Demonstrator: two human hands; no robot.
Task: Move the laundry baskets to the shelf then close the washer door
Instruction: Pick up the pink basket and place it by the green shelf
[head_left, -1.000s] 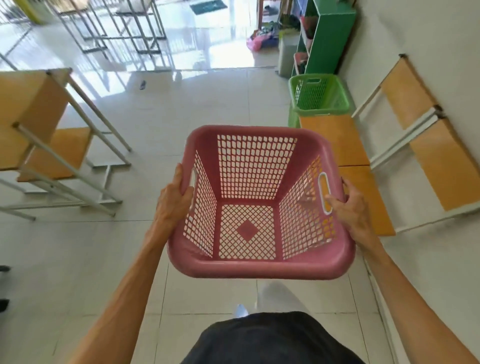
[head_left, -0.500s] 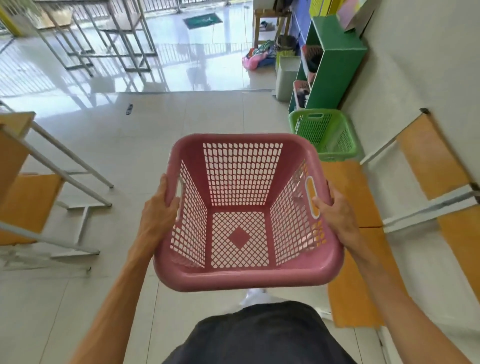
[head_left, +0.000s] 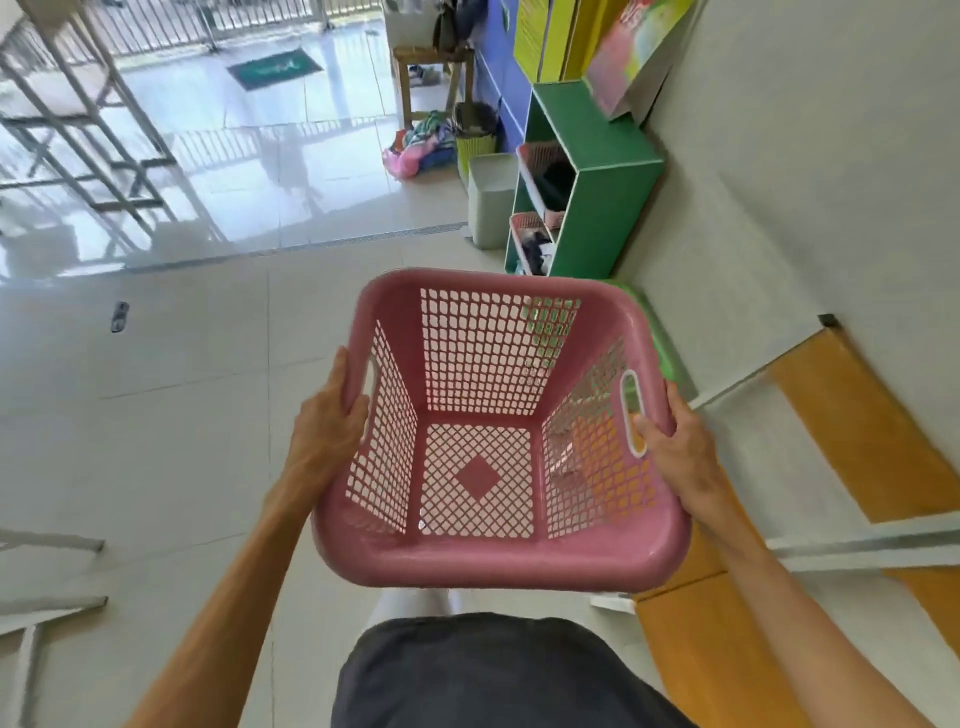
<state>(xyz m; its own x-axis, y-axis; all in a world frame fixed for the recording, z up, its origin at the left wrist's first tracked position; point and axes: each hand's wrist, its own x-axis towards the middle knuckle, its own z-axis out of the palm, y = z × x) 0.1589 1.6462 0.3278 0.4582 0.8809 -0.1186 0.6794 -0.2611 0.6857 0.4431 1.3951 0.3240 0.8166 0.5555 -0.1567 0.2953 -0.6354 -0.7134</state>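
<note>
So the left hand (head_left: 332, 415) is wrapped over the left rim of the pink laundry basket (head_left: 493, 556), fingers curled in by the handle slot, and the right hand (head_left: 675, 441) is clamped on the right rim with the thumb hooked at the white-edged handle cutout. Both hands are closed tight on it, and the basket is up in the air at about waist height in front of the person, empty, its mesh bottom showing the floor through it.

Just past the basket's far right corner you can see a sliver of a green laundry basket (head_left: 657, 343), mostly hidden behind the pink one. Beyond that, against the right wall, stands the green shelf (head_left: 602, 208), with pink bins holding clothes in its open compartments. A pale bin (head_left: 488, 200) sits right beside the shelf on its left.

On the right along the wall there are orange panels with metal frames (head_left: 852, 441), leaning or lying, hard to say what they are. The tiled floor (head_left: 182, 415) stretches left, with a small dark object (head_left: 120, 316) lying on it, too small to make out.
</note>
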